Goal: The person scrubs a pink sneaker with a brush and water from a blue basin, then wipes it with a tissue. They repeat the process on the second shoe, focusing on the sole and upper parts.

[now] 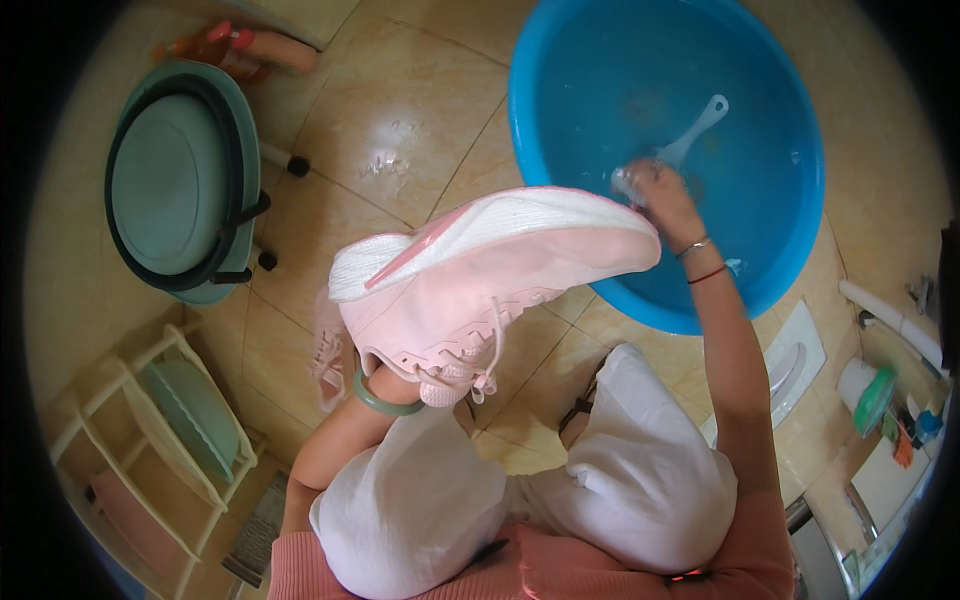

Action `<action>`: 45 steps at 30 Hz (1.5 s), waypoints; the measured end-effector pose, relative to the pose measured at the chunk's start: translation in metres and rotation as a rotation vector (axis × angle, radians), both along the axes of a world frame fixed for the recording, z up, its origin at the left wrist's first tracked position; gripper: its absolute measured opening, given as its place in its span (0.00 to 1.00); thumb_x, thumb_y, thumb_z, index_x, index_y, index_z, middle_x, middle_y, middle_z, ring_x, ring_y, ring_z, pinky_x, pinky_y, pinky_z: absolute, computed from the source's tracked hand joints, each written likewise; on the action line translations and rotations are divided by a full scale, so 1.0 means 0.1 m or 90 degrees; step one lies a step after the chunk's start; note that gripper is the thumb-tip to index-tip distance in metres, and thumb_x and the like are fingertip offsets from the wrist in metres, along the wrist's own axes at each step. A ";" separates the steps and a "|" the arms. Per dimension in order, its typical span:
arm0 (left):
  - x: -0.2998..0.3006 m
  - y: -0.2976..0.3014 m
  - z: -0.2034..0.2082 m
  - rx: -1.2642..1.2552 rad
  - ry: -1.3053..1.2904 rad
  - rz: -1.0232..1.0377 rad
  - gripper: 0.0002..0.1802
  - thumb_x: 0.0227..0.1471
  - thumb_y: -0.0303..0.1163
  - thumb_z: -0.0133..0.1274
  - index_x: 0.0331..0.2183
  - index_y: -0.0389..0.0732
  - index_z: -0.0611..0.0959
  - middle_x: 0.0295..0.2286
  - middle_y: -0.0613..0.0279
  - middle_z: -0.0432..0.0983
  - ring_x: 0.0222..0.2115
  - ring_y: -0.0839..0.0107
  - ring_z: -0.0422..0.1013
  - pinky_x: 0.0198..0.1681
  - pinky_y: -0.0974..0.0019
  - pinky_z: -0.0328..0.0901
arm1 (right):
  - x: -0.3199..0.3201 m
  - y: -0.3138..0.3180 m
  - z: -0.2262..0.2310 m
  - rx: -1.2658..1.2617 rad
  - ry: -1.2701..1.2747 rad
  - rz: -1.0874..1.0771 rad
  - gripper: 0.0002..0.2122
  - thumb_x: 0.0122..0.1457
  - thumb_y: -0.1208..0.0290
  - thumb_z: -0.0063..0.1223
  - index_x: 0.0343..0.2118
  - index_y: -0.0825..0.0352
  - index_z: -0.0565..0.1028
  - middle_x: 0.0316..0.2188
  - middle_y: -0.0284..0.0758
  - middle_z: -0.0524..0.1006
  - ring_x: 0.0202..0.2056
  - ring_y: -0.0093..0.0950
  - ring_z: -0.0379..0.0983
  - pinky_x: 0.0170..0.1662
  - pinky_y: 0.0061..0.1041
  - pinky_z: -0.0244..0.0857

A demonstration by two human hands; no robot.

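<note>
Left hand (393,385): forearm angled up, wrist entering the pink shoe (430,310); fingers hidden inside, spread cannot be told. Shoe held on its side, sole away from the body, toe over the basin's (517,110) near-left edge. Right hand (657,190): arm extended forward, wrist over the basin interior, fingers curled, wet, blurred, at the white handle's (697,128) lower end; grip unclear.

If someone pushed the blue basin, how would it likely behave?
The basin would probably feel heavy, since it holds water. That water would likely slosh with a sudden shove. Its broad, round shape suggests it may slide rather than tip, perhaps easily on these glossy tiles.
</note>
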State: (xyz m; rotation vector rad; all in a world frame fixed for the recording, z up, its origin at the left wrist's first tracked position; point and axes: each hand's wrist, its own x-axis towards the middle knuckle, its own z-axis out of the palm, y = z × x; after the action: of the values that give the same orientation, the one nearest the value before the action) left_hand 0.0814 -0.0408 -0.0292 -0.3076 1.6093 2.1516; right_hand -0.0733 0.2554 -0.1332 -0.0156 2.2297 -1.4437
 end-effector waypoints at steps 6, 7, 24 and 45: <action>0.02 0.03 -0.02 -0.011 0.000 -0.006 0.30 0.59 0.36 0.48 0.60 0.37 0.64 0.57 0.53 0.62 0.57 0.62 0.61 0.61 0.61 0.57 | -0.06 -0.10 0.66 -0.610 -0.362 -0.233 0.13 0.65 0.68 0.44 0.50 0.68 0.68 0.32 0.32 0.70 0.24 0.17 0.58 0.21 0.13 0.51; 0.02 0.02 -0.02 -0.008 0.000 -0.003 0.30 0.59 0.36 0.48 0.60 0.37 0.64 0.57 0.52 0.62 0.57 0.61 0.61 0.61 0.60 0.57 | -0.06 -0.10 0.68 -0.598 -0.350 -0.234 0.14 0.66 0.67 0.45 0.50 0.68 0.68 0.31 0.31 0.68 0.23 0.16 0.56 0.20 0.12 0.49; 0.00 -0.05 -0.02 0.050 -0.037 0.056 0.30 0.59 0.36 0.48 0.59 0.36 0.64 0.58 0.51 0.61 0.57 0.59 0.61 0.61 0.60 0.58 | -0.02 -0.12 0.85 -0.470 -0.233 -0.299 0.16 0.68 0.60 0.41 0.22 0.57 0.59 0.15 0.21 0.54 0.15 0.13 0.44 0.15 0.15 0.35; 0.00 0.01 -0.22 -0.038 -0.022 -0.007 0.27 0.57 0.39 0.45 0.56 0.38 0.68 0.55 0.54 0.64 0.52 0.61 0.64 0.54 0.62 0.62 | 0.34 -0.38 1.55 -0.347 0.075 -0.118 0.12 0.63 0.73 0.50 0.47 0.72 0.71 0.42 0.42 0.79 0.43 0.23 0.74 0.43 0.19 0.67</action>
State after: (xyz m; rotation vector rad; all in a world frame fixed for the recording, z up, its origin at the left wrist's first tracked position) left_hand 0.0810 -0.0399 -0.0513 -0.3512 1.6544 2.0821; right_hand -0.0390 0.2176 0.0220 -0.0767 1.8926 -2.1623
